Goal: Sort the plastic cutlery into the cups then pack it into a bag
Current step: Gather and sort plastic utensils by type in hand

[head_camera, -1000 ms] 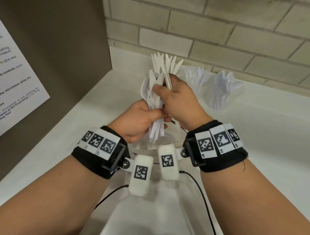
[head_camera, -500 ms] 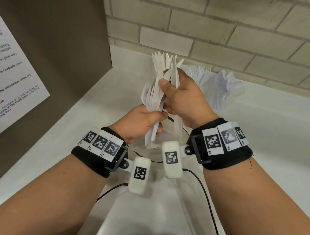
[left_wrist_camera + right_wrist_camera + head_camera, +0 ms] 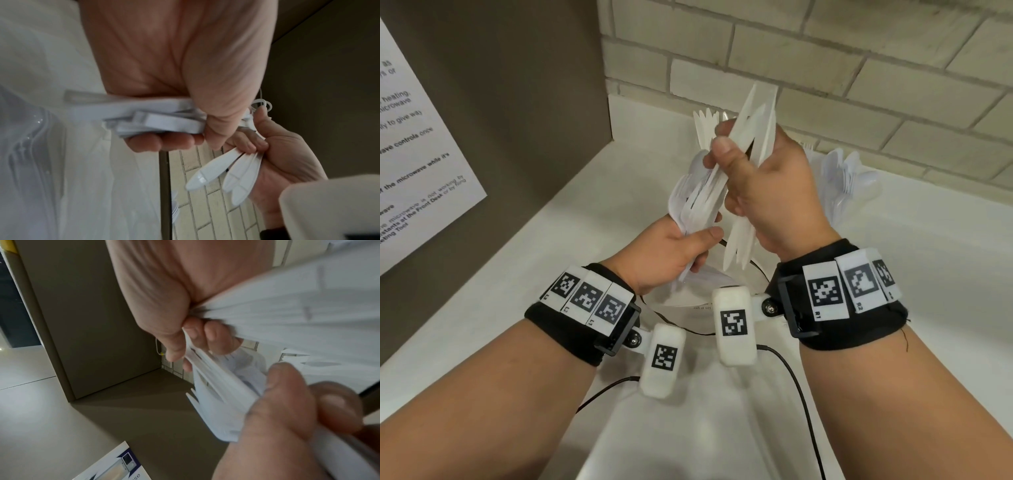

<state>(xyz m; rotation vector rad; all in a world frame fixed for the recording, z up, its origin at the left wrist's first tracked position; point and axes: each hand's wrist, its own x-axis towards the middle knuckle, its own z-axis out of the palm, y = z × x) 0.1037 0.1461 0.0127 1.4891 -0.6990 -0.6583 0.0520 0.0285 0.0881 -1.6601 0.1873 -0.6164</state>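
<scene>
White countertop [image 3: 928, 308] meets a pale brick wall [image 3: 893, 68] at the far edge and a brown panel [image 3: 500, 102] on the left, which carries a printed notice [image 3: 421, 154]. My right hand [image 3: 767, 192] is raised above the counter, thumb and fingers curled round a bundle of white plastic knives [image 3: 756, 126] whose tips point up and far, toward the wall. My left hand [image 3: 671, 253] sits lower and nearer, fingers wrapped round a bundle of forks [image 3: 695, 202] with tines pointing up and left. The two bundles cross and touch between the hands. Beneath the hands lies a clear plastic bag [image 3: 688, 428] on the counter. A clear cup of spoons [image 3: 849, 181] stands just right of my right hand, near the wall; another cup of cutlery [image 3: 705, 120] stands behind the knives. Open counter extends to the right and near left. Compared with half a second ago, my right hand has lifted the knives higher, farther out of the left-hand bundle.
</scene>
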